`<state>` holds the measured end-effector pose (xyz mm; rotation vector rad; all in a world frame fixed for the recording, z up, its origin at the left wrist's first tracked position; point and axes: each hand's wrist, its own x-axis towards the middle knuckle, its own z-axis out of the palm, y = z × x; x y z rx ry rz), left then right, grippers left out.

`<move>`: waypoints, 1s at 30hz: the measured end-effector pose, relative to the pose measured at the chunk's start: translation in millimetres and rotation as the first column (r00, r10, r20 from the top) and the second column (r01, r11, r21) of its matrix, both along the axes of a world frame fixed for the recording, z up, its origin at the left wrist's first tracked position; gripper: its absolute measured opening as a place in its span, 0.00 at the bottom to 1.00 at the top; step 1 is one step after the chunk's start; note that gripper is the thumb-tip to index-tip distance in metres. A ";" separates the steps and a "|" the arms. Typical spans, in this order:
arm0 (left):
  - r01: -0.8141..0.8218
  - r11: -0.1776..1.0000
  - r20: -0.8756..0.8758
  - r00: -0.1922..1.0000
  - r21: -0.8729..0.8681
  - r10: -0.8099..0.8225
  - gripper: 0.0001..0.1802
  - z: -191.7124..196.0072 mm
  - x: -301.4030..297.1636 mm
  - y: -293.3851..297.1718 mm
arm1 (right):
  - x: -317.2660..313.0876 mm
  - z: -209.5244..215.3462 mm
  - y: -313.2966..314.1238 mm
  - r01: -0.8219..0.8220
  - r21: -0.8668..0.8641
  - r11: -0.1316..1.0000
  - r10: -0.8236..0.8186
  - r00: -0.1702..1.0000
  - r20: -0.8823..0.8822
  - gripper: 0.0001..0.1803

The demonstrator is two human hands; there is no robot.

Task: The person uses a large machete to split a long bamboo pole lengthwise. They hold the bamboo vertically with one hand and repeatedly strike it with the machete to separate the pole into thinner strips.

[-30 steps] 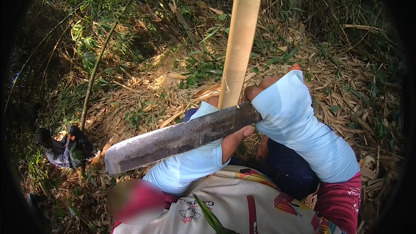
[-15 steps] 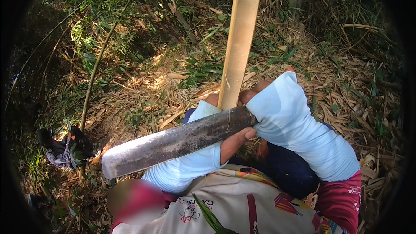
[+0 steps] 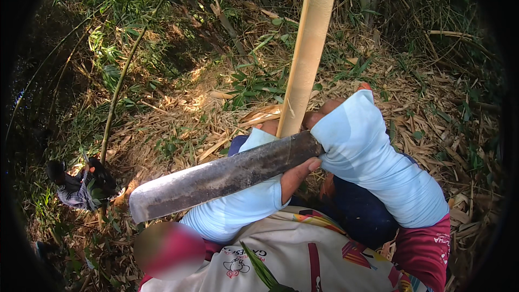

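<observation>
A pale split bamboo strip [image 3: 308, 48] rises from between my hands and runs out past the top of the view, leaning slightly right. Across its lower end lies the broad, dark-stained blade of a machete [image 3: 216, 179], its tip pointing to the left. My left hand [image 3: 294, 180] is closed around the strip's lower end; its thumb shows below the blade, and the blade covers much of the rest. My right hand [image 3: 328, 110] is closed at the blade's right end, where the handle is mostly hidden by the fingers and a light blue sleeve [image 3: 359, 146].
Dry bamboo leaves and husks [image 3: 416, 97] litter the ground, with green shoots among them. A thin bamboo stem [image 3: 120, 84] stands at the left. Beyond it, at lower left, another person [image 3: 78, 189] is low to the ground. Thick bamboo growth [image 3: 373, 5] lines the back.
Both hands have shifted slightly right, carrying the bamboo strip and the machete. The strip's upper part has moved right too. Both grips look the same.
</observation>
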<state>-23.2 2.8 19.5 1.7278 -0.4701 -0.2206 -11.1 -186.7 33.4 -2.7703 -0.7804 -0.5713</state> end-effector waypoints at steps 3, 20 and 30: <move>-0.012 1.000 -0.027 1.000 -0.021 0.012 0.29 -1.4 -0.6 -0.4 | -1.5 3.9 -0.7 0.014 -0.006 1.000 -0.014 0.999 -0.044 0.10; -0.094 0.995 0.185 0.979 0.027 0.087 0.21 -10.3 -0.3 -0.7 | -1.3 1.1 2.0 0.041 -0.044 0.998 -0.044 0.997 -0.056 0.11; -0.056 0.966 -0.009 0.998 0.251 0.060 0.30 2.3 3.8 2.1 | 3.5 -4.3 -1.1 0.010 0.060 0.998 -0.008 0.999 -0.041 0.09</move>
